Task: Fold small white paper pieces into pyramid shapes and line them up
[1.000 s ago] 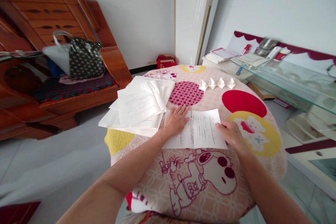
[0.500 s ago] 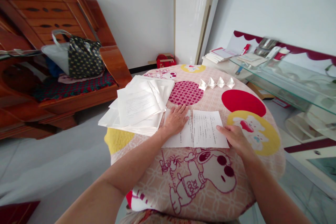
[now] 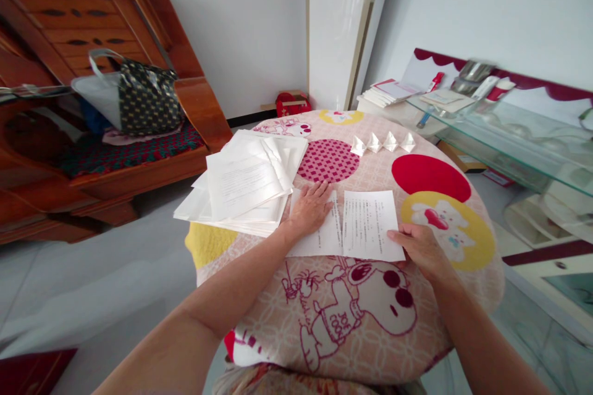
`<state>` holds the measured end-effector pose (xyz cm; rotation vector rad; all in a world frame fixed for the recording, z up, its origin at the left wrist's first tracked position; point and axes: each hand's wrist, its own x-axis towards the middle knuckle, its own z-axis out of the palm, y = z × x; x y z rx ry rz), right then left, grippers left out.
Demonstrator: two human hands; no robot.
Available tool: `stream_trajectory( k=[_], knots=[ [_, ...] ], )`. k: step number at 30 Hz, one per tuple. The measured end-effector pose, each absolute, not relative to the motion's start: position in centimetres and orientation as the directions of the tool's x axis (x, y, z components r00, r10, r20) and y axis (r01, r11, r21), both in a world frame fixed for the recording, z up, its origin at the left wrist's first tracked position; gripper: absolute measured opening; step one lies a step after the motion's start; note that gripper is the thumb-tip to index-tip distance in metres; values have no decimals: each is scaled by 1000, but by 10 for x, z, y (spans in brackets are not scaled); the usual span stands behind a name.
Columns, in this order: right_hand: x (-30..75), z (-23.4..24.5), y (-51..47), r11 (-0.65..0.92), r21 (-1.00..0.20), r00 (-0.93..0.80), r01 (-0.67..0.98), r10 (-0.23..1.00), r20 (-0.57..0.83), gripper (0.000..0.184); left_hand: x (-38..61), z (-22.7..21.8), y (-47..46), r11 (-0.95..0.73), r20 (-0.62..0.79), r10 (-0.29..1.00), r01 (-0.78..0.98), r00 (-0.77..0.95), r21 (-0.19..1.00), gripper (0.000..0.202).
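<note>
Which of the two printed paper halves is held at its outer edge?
The right half: the right hand pinches its outer edge, whereas the left half lies partly under the flat left hand.

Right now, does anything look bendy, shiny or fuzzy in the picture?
In the head view, the wooden bench looks slanted and slightly soft; in that same view, pale glare lies on the floor and the floor-standing air conditioner; also in the head view, the printed paper shows lines of print, but they are too small to read.
</note>
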<state>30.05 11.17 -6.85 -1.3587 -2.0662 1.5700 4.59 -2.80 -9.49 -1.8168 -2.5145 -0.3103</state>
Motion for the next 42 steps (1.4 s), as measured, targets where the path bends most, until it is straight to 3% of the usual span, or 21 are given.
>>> stream_trajectory(
  k=[19,26,31,36,42],
  knots=[
    [317,-68,112,-119,-859,-483,498,785,-388,21,45,-95,-26,353,163,910,918,-382,181,52],
    [323,-69,117,-111,-865,-442,489,823,-356,28,46,-89,-24,345,222,896,917,-385,199,44],
    [323,-71,119,-104,-864,-468,493,805,-364,29,42,-81,-23,386,199,881,894,-430,226,27],
    [324,-75,120,-95,-876,-497,473,792,-355,30,36,-75,-24,355,226,871,877,-436,323,21],
    [324,-70,119,-144,-864,-491,482,772,-403,30,5,-38,-34,331,245,790,727,-563,601,15]
  ],
)
